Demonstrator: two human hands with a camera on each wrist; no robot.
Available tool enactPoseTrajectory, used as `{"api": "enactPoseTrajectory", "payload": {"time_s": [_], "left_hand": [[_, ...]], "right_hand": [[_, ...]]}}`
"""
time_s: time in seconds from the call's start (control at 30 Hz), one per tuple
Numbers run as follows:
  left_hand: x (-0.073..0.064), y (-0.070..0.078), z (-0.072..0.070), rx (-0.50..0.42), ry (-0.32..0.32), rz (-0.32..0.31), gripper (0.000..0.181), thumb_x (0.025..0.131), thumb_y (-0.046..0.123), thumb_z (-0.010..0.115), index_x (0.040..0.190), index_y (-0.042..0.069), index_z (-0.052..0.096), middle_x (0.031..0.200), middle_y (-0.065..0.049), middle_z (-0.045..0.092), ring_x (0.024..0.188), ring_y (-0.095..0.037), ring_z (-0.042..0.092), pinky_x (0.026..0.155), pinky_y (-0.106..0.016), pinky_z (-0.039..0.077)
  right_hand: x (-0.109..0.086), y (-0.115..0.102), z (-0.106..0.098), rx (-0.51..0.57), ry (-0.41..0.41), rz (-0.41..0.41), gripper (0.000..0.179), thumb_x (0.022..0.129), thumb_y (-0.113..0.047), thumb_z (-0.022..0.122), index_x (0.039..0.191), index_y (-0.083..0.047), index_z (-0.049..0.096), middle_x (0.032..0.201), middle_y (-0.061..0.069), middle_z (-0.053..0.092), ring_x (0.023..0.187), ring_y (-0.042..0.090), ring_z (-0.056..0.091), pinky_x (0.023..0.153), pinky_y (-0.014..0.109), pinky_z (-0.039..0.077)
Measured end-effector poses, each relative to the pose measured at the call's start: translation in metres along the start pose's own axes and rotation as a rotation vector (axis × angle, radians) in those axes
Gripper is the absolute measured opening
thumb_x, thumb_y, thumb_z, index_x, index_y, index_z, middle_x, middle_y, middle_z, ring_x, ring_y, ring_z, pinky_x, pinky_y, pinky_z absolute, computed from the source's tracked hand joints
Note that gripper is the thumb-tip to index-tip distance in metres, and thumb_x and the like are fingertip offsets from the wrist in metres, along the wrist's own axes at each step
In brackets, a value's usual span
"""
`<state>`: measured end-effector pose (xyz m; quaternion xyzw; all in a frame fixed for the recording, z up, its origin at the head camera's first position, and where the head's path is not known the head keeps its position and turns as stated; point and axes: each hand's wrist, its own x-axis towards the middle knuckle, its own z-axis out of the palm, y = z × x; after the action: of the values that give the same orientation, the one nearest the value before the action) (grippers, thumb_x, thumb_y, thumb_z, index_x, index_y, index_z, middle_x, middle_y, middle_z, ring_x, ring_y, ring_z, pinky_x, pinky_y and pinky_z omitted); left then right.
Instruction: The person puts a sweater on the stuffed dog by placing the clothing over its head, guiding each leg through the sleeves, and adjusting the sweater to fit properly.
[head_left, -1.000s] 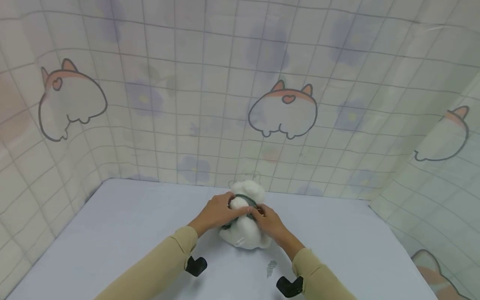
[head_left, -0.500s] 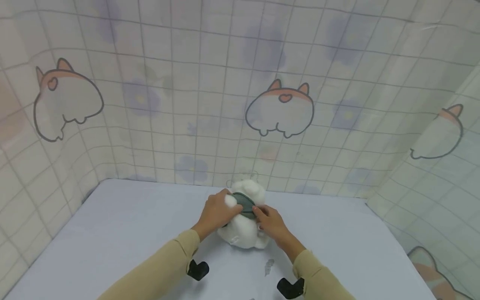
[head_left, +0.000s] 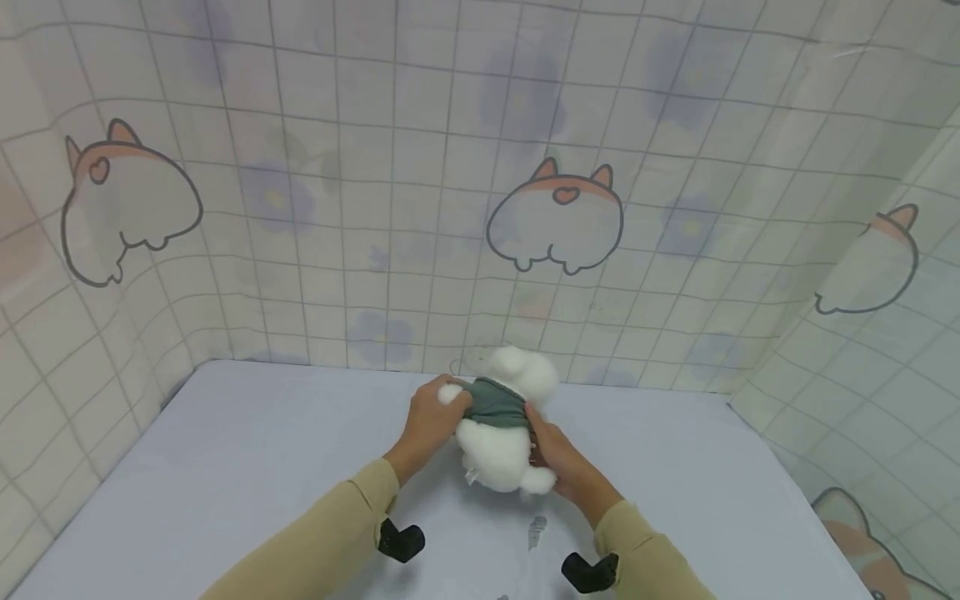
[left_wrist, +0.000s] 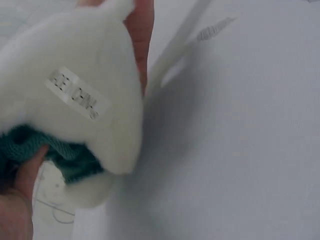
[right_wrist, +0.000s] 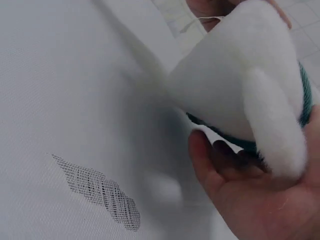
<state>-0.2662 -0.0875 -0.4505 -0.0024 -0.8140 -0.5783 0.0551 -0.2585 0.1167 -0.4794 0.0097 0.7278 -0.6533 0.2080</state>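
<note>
A white plush toy (head_left: pixel 498 457) in a green knitted garment (head_left: pixel 495 404) is held between both hands above the table, its head leaning to the right. My left hand (head_left: pixel 429 427) grips the toy's left side, the thumb pressing on the green knit; a white limb pokes out beside it. On the other side, my right hand (head_left: pixel 566 462) holds the toy with the thumb on the garment's edge. In the right wrist view its fingers (right_wrist: pixel 205 160) curl beneath the toy. A white label (left_wrist: pixel 77 92) shows on the plush in the left wrist view.
The white table (head_left: pixel 262 467) has a grey mark (head_left: pixel 537 532) near the front. A grid-patterned curtain (head_left: pixel 420 208) with corgi drawings surrounds its back and sides. Black wrist devices (head_left: pixel 401 540) sit below both cuffs.
The toy has turned and tilted, its head swinging right, and more of the green garment shows. My right hand has shifted from pinching the garment to holding the toy's side.
</note>
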Motion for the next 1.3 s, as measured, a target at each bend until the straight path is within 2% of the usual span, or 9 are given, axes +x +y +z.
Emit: {"api": "enactPoseTrajectory", "payload": {"time_s": [0.13, 0.3, 0.4, 0.53, 0.7, 0.8, 1.03, 1.2, 1.3], "left_hand": [[0.003, -0.007, 0.003, -0.094, -0.052, -0.046, 0.028, 0.084, 0.021, 0.058, 0.11, 0.014, 0.067, 0.108, -0.009, 0.064, 0.088, -0.021, 0.059, 0.067, -0.029, 0.051], [0.003, -0.011, 0.004, -0.03, -0.124, 0.003, 0.03, 0.085, 0.024, 0.059, 0.113, 0.016, 0.064, 0.111, -0.008, 0.065, 0.091, -0.021, 0.061, 0.072, -0.032, 0.052], [0.002, -0.012, 0.002, 0.056, -0.137, 0.079, 0.032, 0.086, 0.026, 0.061, 0.117, 0.016, 0.062, 0.113, -0.01, 0.066, 0.094, -0.022, 0.062, 0.074, -0.035, 0.053], [-0.001, -0.01, 0.001, 0.145, -0.092, 0.22, 0.038, 0.087, 0.024, 0.066, 0.123, 0.013, 0.059, 0.124, -0.01, 0.063, 0.112, -0.027, 0.06, 0.091, -0.044, 0.051], [-0.004, -0.008, 0.002, 0.218, -0.017, 0.41, 0.035, 0.085, 0.017, 0.072, 0.117, 0.008, 0.061, 0.12, -0.008, 0.06, 0.115, -0.027, 0.055, 0.1, -0.045, 0.046], [-0.007, -0.007, 0.005, 0.241, -0.028, 0.457, 0.031, 0.084, 0.015, 0.074, 0.112, 0.009, 0.064, 0.115, -0.006, 0.061, 0.111, -0.024, 0.057, 0.097, -0.041, 0.048], [-0.008, -0.011, 0.009, 0.272, -0.115, 0.436, 0.045, 0.085, 0.018, 0.073, 0.125, 0.006, 0.057, 0.124, -0.01, 0.057, 0.116, -0.025, 0.057, 0.101, -0.041, 0.047], [-0.005, -0.017, 0.004, 0.271, -0.119, 0.36, 0.049, 0.086, 0.017, 0.072, 0.13, 0.008, 0.051, 0.128, -0.011, 0.055, 0.115, -0.025, 0.057, 0.095, -0.04, 0.05], [-0.005, -0.017, 0.002, 0.255, -0.096, 0.36, 0.045, 0.085, 0.014, 0.072, 0.126, 0.008, 0.054, 0.123, -0.01, 0.056, 0.11, -0.024, 0.06, 0.089, -0.039, 0.052]], "right_hand": [[-0.002, -0.001, -0.002, 0.061, -0.027, -0.03, 0.097, 0.087, -0.077, 0.036, 0.151, -0.006, 0.023, 0.152, 0.019, 0.037, 0.135, 0.037, 0.045, 0.112, 0.052, 0.035], [-0.004, -0.005, 0.0, 0.024, 0.13, -0.029, 0.088, 0.086, -0.068, 0.052, 0.145, -0.004, 0.036, 0.137, 0.018, 0.054, 0.111, 0.024, 0.063, 0.094, 0.041, 0.05], [-0.005, -0.01, 0.002, 0.01, 0.21, -0.042, 0.085, 0.085, -0.064, 0.058, 0.143, -0.003, 0.041, 0.135, 0.017, 0.056, 0.11, 0.024, 0.063, 0.091, 0.039, 0.052], [-0.005, -0.019, 0.003, -0.063, 0.294, -0.095, 0.08, 0.085, -0.061, 0.062, 0.139, -0.004, 0.046, 0.135, 0.016, 0.056, 0.117, 0.026, 0.058, 0.094, 0.04, 0.05], [-0.003, -0.028, 0.006, -0.292, 0.441, -0.143, 0.074, 0.083, -0.061, 0.064, 0.132, -0.007, 0.054, 0.128, 0.015, 0.061, 0.114, 0.028, 0.059, 0.096, 0.044, 0.048], [-0.002, -0.033, 0.012, -0.435, 0.517, -0.168, 0.072, 0.083, -0.061, 0.064, 0.128, -0.006, 0.056, 0.126, 0.016, 0.063, 0.114, 0.031, 0.06, 0.097, 0.049, 0.047], [-0.002, -0.04, 0.02, -0.544, 0.495, -0.251, 0.065, 0.087, -0.053, 0.063, 0.129, -0.004, 0.057, 0.126, 0.018, 0.063, 0.116, 0.035, 0.059, 0.095, 0.051, 0.049], [-0.001, -0.036, 0.02, -0.527, 0.447, -0.281, 0.061, 0.089, -0.043, 0.066, 0.136, -0.006, 0.052, 0.129, 0.019, 0.061, 0.115, 0.034, 0.06, 0.093, 0.046, 0.052], [0.0, -0.029, 0.018, -0.489, 0.428, -0.321, 0.056, 0.088, -0.035, 0.069, 0.134, -0.007, 0.051, 0.128, 0.016, 0.061, 0.108, 0.028, 0.064, 0.088, 0.04, 0.055]]}}
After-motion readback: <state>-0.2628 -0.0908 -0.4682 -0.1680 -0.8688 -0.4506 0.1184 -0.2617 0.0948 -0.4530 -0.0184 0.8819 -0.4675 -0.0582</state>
